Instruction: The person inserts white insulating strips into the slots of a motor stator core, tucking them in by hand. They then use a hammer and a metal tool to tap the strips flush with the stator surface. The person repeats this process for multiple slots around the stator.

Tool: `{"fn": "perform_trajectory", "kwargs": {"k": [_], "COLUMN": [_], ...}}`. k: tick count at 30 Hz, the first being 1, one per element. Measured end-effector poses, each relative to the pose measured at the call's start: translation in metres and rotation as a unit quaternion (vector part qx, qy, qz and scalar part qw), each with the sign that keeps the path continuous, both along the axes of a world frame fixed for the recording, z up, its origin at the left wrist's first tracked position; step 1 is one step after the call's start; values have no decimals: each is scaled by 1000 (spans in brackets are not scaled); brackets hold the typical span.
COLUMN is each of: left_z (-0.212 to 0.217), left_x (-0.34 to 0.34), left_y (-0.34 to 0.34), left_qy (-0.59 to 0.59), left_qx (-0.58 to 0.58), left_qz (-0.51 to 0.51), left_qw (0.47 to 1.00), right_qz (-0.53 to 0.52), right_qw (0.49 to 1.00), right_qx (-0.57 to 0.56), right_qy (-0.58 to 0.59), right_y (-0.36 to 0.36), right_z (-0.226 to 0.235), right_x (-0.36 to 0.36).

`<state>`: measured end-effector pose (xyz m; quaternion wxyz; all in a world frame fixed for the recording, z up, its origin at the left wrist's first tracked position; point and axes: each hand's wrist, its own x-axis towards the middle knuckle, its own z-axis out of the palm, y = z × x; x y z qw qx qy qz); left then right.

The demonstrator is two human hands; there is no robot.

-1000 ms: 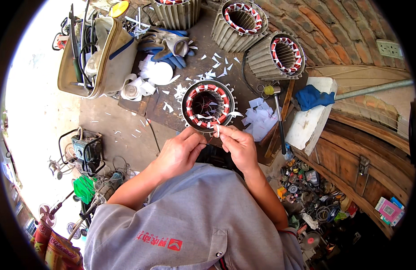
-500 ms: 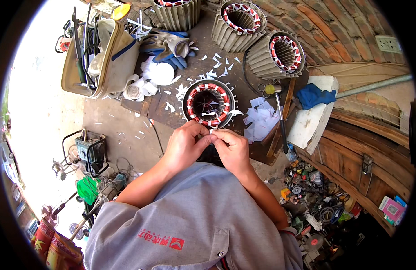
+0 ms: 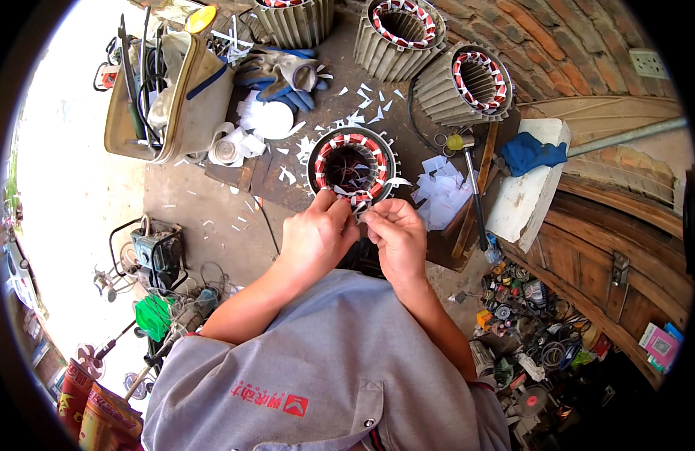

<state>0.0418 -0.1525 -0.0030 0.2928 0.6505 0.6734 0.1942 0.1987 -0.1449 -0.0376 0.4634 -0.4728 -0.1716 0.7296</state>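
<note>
A motor stator point(image 3: 393, 169) with a ring of red windings point(image 3: 379, 159) bound at intervals by white strips stands upright in front of me. My left hand point(image 3: 321, 233) is at its near rim, fingers curled and closed; what they hold, if anything, is hidden. Just to the right, my right hand point(image 3: 398, 239) is closed in a pinch close to the windings. A short white strip point(image 3: 360, 208) shows at its fingertips, by the near edge of the ring. Loose wires lie within the stator's hollow. A white scrap point(image 3: 397, 182) sits on its right rim.
Finned motor housings point(image 3: 396, 64) with similar windings stand at the back. A tool bucket point(image 3: 201, 98), work gloves point(image 3: 284, 75) and a white tape roll point(image 3: 226, 152) are at the left. Right of the stator lie white paper pieces point(image 3: 442, 197), a hammer point(image 3: 475, 195) and a white block point(image 3: 522, 195).
My hands, together before, are now apart. The left hand has moved up to the stator's near rim, and the right has shifted slightly right.
</note>
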Motion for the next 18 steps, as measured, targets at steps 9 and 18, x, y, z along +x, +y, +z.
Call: {"fn": "perform_trajectory", "kwargs": {"k": [9,18], "left_z": [-5,-3], "left_x": [-1,-10], "left_y": [22,43], "left_qy": [-35,-57], "left_qx": [37,-6], "left_qz": [-42,-101], "left_qw": [998,993], "right_qz": [235,282], "right_qw": [966,924], "right_qx": [-93,50], "right_qy": [-49,-254], "right_y": [8,12], "right_z": [26,67], "right_x": [62,75]}}
